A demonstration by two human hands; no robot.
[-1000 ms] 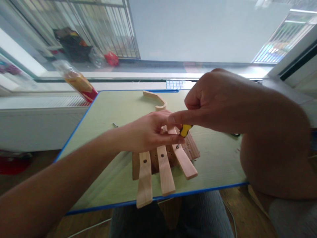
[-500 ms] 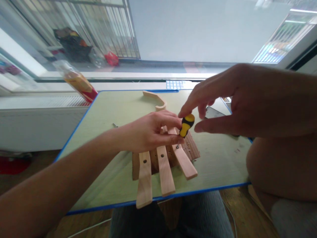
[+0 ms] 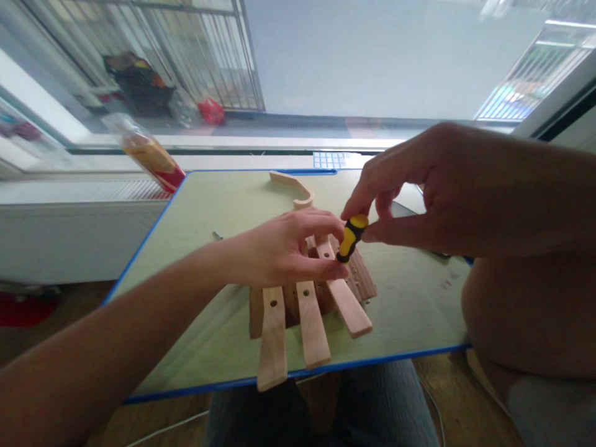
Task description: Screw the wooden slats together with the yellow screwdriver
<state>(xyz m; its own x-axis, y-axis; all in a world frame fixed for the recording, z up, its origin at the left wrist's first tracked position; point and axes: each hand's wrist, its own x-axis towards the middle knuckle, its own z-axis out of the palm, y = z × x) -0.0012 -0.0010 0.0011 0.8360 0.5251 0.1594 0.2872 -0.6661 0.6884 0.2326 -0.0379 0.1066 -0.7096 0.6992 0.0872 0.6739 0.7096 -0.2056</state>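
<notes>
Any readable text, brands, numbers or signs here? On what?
None legible.
Red-and-yellow packet: any print too blurred to read.
Blue-gridded sheet: any writing too small to read.
Faint reddish marks on the tabletop: too small to read.
Screwdriver handle: no lettering visible.

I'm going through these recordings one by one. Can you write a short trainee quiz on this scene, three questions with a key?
1. Multiple choice: Which colours show on the screwdriver?
A) red and white
B) yellow and black
C) green and blue

2. True or false: The left hand is resting on the person's lap.

3. Count: How many wooden strips have ends pointing toward the near edge of the table?

Key
1: B, yellow and black.
2: False; it is over the wooden strips, at the screwdriver.
3: Three.
</notes>
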